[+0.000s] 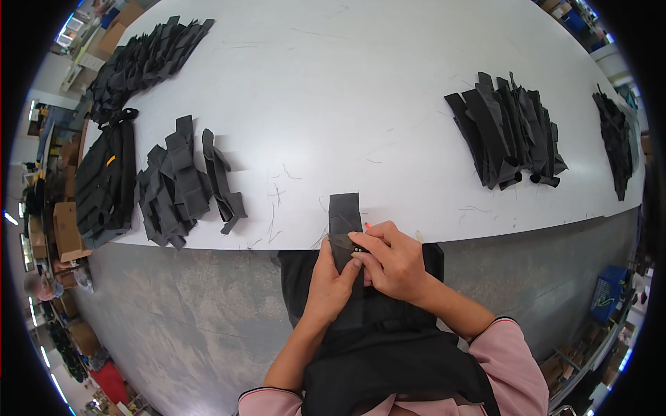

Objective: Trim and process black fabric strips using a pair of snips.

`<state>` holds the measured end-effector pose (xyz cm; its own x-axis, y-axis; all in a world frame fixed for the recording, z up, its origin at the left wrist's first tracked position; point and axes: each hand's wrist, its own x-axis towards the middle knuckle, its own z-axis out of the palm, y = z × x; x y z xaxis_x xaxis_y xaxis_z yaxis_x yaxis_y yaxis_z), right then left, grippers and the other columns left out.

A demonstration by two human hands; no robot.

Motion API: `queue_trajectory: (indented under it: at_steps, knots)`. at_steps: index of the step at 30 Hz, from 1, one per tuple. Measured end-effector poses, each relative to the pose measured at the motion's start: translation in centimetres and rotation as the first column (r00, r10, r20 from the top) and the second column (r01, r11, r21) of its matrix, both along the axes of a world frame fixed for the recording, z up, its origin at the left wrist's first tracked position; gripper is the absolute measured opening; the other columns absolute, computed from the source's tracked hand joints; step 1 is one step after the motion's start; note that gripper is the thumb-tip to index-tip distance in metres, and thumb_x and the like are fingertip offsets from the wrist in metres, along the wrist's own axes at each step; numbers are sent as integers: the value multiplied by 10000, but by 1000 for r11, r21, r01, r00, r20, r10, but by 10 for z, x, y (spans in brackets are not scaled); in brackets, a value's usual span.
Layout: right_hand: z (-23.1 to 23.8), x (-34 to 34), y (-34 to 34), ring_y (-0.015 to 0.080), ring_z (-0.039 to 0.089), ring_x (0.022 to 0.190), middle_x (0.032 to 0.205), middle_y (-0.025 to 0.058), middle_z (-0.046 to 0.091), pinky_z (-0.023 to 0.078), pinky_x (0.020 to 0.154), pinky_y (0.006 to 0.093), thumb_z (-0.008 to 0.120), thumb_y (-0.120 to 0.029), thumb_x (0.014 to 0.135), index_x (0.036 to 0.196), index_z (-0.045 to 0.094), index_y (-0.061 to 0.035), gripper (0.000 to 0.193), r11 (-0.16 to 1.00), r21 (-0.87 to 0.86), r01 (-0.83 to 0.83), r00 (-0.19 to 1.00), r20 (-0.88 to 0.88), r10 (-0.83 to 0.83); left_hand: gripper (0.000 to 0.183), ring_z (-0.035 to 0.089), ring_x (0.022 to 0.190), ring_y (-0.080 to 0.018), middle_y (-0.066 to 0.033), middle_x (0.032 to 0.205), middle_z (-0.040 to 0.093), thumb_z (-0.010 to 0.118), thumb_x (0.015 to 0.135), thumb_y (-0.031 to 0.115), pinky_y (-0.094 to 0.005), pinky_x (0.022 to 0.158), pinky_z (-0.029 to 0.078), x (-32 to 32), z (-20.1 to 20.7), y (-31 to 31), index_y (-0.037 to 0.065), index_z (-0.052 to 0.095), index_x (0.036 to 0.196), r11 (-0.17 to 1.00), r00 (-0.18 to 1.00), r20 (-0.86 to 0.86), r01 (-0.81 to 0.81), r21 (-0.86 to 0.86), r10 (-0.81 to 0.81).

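Observation:
My left hand (330, 286) is closed on a dark grey fabric strip (345, 212). The strip's far end lies over the near edge of the white table, and its lower part is between my fingers. Pressed against the strip's right side is my right hand (394, 263), fingers pinched together. A small tool with an orange end (368, 225) shows in that hand. Tiny shiny spots appear by the fingertips, but the tool's working end is mostly hidden. The thumbs of both hands almost meet at the strip.
Loose thread bits are scattered over the white table (298, 90). Several dark strips (184, 173) lie at left, with another heap (149, 59) behind and a black bag-like piece (107, 180) beside them. More strips (510, 132) and a dark bundle (614, 142) lie at right. A blue crate (609, 292) stands beyond.

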<state>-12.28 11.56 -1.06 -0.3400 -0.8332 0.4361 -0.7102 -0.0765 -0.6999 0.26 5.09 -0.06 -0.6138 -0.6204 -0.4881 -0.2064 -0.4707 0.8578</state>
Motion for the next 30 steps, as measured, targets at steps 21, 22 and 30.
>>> queue_trajectory:
  at_steps: [21, 22, 30]
  knots:
    - [-10, -2, 6, 82, 526, 600, 724, 11, 469, 393, 467, 201, 687, 83, 713, 850, 589, 2, 187, 996, 79, -27, 874, 485, -15, 362, 619, 773, -155, -120, 1010, 581, 554, 922, 107, -278, 702, 525, 7, -11, 2, 2, 370, 1215, 968, 975, -197, -52, 244, 102]
    - [-9, 5, 4, 80, 478, 564, 730, 13, 466, 370, 463, 200, 679, 105, 688, 808, 603, 1, 176, 999, -35, -3, 842, 539, 22, 362, 619, 773, -155, -120, 1010, 581, 554, 922, 107, -278, 702, 525, 11, -16, 5, 2, 370, 1215, 969, 975, -197, -50, 241, 99]
    - [-26, 14, 12, 67, 479, 564, 725, 3, 484, 390, 479, 215, 611, 118, 742, 940, 624, -2, 232, 994, 18, -109, 737, 673, 69, 527, 624, 768, -161, -127, 920, 608, 509, 951, 286, -271, 662, 526, 3, -9, -2, 5, 293, 1341, 933, 981, 4, -188, 306, 196]
